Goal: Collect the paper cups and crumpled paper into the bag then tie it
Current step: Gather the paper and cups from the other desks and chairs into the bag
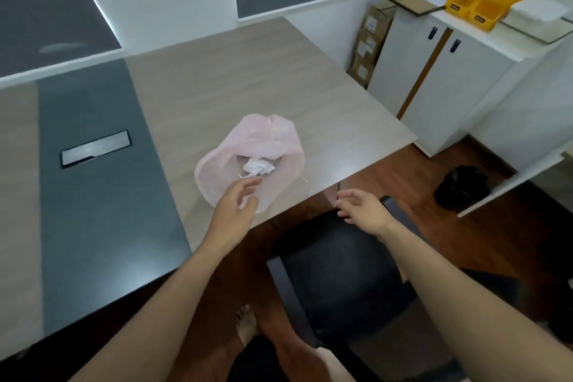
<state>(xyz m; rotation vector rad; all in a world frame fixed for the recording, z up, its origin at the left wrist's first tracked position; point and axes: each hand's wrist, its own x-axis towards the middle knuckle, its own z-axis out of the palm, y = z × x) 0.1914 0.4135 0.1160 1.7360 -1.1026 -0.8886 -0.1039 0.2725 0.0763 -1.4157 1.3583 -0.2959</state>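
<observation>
1. The translucent pink plastic bag [263,146] lies on the pale wooden surface [217,77], its mouth facing the person and crumpled white paper [259,167] inside.
2. The left hand [235,205] is nearer, fingers [248,184] loose at the bag's near rim.
3. The right hand [362,211] is at the surface's edge; I cannot tell whether it grasps anything.

Bag [266,139] sat slumped near the near edge of the table [235,77], mouth gaping toward you. Open wood ran from it toward 12 and 1 o'clock, up to the wall. At its 9 o'clock, a flush hatch [96,148] lay in the dark strip. Your left hand [235,205] was at the bag's 7 o'clock rim. Your right hand [362,211] was at 4 o'clock, off the table edge, above the chair [341,273] crowding that side. Cabinet [449,87] walled off 2 o'clock; bin [462,187] stood on the floor at 3.
</observation>
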